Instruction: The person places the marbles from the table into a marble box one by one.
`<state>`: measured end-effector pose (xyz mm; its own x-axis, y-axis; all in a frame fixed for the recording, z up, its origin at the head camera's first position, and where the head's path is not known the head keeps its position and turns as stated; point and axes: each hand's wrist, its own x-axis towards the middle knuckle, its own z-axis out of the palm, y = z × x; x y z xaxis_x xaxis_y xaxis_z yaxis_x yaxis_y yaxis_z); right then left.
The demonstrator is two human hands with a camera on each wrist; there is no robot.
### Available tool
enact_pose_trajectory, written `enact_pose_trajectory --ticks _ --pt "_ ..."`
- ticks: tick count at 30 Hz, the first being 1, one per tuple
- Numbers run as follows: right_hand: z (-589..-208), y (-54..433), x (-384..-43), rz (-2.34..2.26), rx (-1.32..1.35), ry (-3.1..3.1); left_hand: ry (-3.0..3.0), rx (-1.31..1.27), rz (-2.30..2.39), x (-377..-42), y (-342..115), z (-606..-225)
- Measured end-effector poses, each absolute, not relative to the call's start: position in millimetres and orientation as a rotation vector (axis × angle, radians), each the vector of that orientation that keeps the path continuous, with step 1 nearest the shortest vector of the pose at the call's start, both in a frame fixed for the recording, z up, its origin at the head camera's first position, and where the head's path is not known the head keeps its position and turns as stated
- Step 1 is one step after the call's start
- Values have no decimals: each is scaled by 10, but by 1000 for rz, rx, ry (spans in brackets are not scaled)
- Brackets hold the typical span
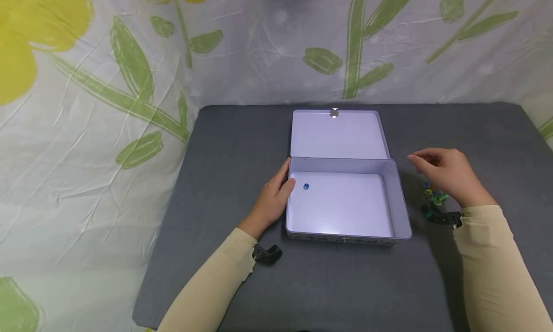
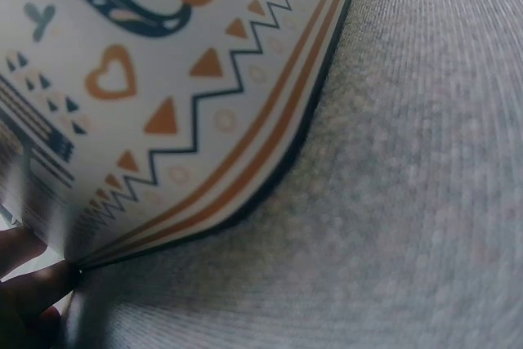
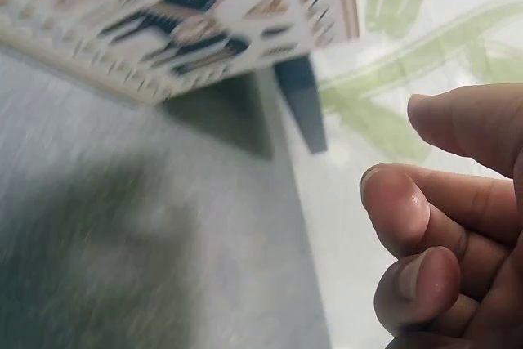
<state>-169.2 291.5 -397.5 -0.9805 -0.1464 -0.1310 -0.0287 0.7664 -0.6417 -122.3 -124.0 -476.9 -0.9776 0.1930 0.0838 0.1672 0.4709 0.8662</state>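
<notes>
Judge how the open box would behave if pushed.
The box would probably keep its shape, given its straight, thin walls. Being wide and low, it should slide rather than tip. The small blue piece may shift, lying alone on its shiny floor.

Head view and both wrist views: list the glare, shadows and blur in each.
Head view: pale glare on the inner floor of the box, dark shadow on the table beside the right sleeve; left wrist view: left hand dark in the lower corner; right wrist view: box print blurred, right hand sharper, broad shadow on the table.
</notes>
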Motion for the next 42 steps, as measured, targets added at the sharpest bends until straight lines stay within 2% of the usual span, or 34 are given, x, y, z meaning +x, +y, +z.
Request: enact_pose_trajectory --ticks 19,42 --pt "-4212 3211 -1613 -692 -225 2838 2669 309 1584 -1222 -1237 -4774" --pt "-4320 3235 -1588 -682 -191 2867 2668 333 1570 -1227 -1249 -4775"
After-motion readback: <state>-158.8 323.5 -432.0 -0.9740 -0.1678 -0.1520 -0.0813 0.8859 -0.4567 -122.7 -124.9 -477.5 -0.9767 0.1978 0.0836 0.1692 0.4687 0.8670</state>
